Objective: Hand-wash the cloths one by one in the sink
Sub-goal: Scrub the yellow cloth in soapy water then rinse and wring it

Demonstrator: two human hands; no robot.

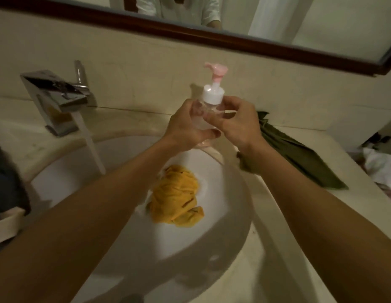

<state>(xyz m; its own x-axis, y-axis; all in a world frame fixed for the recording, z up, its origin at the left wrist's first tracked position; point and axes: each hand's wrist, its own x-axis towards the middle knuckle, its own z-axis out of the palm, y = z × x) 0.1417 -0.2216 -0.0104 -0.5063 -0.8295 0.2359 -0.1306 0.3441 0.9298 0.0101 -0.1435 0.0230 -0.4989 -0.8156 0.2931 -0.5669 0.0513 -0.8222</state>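
Note:
A crumpled yellow cloth (176, 199) lies in the white sink (225, 219), right of the middle. Above the sink's far rim I hold a clear pump bottle (212, 99) with a white collar and pink pump head. My left hand (185, 125) grips its body from the left. My right hand (238, 122) pinches it from the right, just under the collar. A dark green cloth (299, 158) lies on the counter to the right of the sink.
A chrome faucet (58, 99) at the back left runs a stream of water (89, 143) into the sink. A dark cloth (6, 184) sits at the left edge. The cream counter (321, 206) surrounds the sink. A framed mirror (212, 38) hangs above.

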